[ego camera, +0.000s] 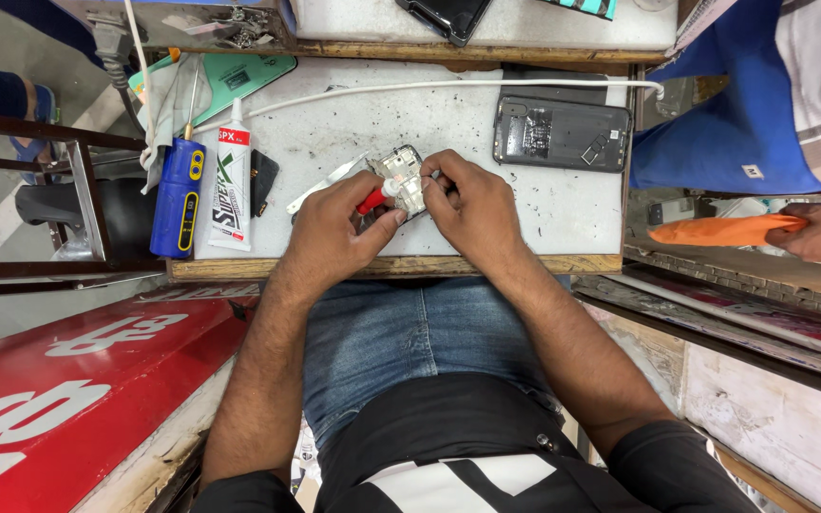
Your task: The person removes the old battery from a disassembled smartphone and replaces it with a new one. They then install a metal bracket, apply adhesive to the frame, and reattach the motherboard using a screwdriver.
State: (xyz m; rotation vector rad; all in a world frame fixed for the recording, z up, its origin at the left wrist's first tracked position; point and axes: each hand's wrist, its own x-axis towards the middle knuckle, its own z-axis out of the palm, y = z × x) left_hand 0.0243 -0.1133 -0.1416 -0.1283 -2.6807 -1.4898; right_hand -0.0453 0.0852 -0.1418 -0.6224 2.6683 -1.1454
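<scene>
The phone frame is already open, the left hand grips a red tool on it, and the right hand pinches its edge, maybe holding it steady.

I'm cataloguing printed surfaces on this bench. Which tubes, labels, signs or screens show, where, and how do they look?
White glue tube with red, green and black label: lying left of the hands.
Red signboard with white lettering: lower left, below the bench.
Green-backed phone screen panel: upper left, flat.
Dark opened phone body: upper right, rectangular.

Opened silver phone frame, red-handled tool against it
</scene>
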